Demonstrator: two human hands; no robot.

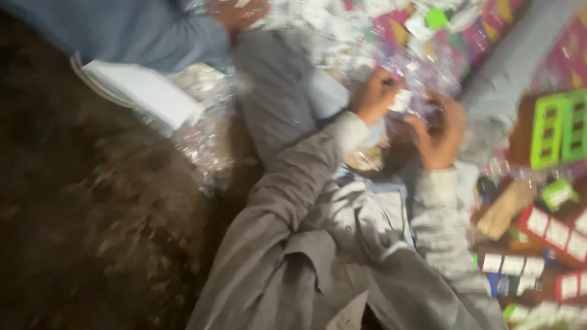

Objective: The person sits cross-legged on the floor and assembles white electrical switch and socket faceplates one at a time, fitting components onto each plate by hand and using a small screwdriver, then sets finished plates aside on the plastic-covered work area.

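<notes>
The view is blurred and tilted. My left hand (374, 95) reaches out of a grey sleeve, fingers closed, pinching a small white packet (402, 101). My right hand (441, 133), also grey-sleeved, is curled just to its right, at the edge of a heap of clear plastic packets (361, 46). Whether the right hand holds anything is hidden by blur. A round brownish item (365, 159) lies under my left wrist.
Another person's blue sleeve (128, 30) and hand (235, 12) are at the top left, above a white pad (147, 91). Green plastic frames (559, 125) and red boxes with white labels (556, 232) crowd the right. Brown ground (92, 214) fills the left.
</notes>
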